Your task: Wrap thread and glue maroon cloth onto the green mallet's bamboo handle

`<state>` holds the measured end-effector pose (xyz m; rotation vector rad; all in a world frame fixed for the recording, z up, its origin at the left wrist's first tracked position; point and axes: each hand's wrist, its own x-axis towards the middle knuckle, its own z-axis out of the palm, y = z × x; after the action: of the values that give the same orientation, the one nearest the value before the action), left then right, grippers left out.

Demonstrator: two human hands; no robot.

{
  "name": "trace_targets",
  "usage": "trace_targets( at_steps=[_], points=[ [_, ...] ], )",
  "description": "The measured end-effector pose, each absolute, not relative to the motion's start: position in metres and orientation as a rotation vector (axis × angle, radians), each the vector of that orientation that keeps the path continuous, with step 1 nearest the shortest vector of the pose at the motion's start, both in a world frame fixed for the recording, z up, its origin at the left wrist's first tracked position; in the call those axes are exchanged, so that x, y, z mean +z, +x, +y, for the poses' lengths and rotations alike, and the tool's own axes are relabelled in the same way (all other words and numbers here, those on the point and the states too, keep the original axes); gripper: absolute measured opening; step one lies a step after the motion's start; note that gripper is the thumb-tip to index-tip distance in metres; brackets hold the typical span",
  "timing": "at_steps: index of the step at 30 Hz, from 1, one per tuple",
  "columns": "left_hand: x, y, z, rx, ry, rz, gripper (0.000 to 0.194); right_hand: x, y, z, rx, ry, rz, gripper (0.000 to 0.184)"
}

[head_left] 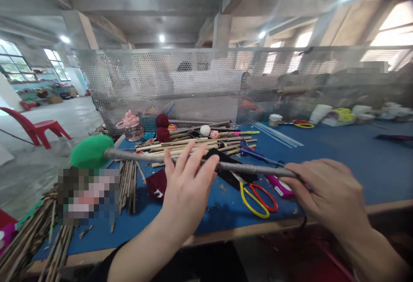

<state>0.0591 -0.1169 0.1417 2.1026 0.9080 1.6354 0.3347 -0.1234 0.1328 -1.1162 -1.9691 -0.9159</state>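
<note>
A long grey-wrapped stick (248, 168) lies across my view, with a fuzzy green ball (90, 151) on its left end. My right hand (332, 194) is closed around the right end of this stick. My left hand (187, 187) has its fingers stretched out and spread across the stick's middle. The stick passes behind those fingers, and their exact contact is hidden. Below the stick, scissors (258, 200) with yellow and red handles lie on the blue table (348, 148). A dark red cloth piece (157, 184) is left of my left hand.
Bundles of thin sticks (129, 183) cover the table's left side. Dark red balls (163, 128) and a white ball (205, 131) lie farther back. A perforated metal screen (206, 88) stands behind the table. A red chair (37, 127) is on the floor at left.
</note>
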Motion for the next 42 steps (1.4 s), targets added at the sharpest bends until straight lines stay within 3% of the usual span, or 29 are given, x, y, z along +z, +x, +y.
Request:
trace_targets(
  at_steps=[3, 10, 15, 18, 22, 25, 29, 36, 42],
  points=[
    [0.135, 0.065, -0.112, 1.544, 2.27, 0.919, 0.031, 0.116, 0.316, -0.125, -0.823, -1.181, -1.958, 0.026],
    [0.097, 0.078, -0.081, 0.869, 2.907, 0.845, 0.028, 0.07, 0.242, -0.123, -0.499, -1.451, -1.895, 0.027],
    [0.081, 0.055, -0.069, 0.589, 3.088, 0.835, 0.022, 0.063, 0.219, -0.13, 0.161, -1.613, -1.945, 0.026],
    [0.074, 0.04, -0.06, 0.565, 3.046, 0.849, 0.022, 0.075, 0.22, -0.128, 0.624, -1.479, -1.934, 0.029],
    [0.071, 0.028, -0.047, 0.641, 2.911, 0.846, 0.024, 0.08, 0.231, -0.109, 0.948, -1.23, -1.499, 0.039],
    [0.071, 0.026, -0.039, 0.686, 2.843, 0.822, 0.023, 0.066, 0.23, -0.091, 1.064, -0.875, -1.241, 0.035],
    [0.074, 0.028, -0.035, 0.69, 2.822, 0.789, 0.024, 0.046, 0.218, -0.083, 1.231, -0.647, -1.105, 0.045],
    [0.075, 0.027, -0.044, 0.603, 2.829, 0.826, 0.025, 0.045, 0.223, -0.108, 1.073, -1.013, -1.288, 0.037],
    [0.068, 0.029, -0.05, 0.632, 2.821, 0.946, 0.024, 0.027, 0.223, -0.114, 1.146, -1.135, -1.207, 0.035]
  ],
)
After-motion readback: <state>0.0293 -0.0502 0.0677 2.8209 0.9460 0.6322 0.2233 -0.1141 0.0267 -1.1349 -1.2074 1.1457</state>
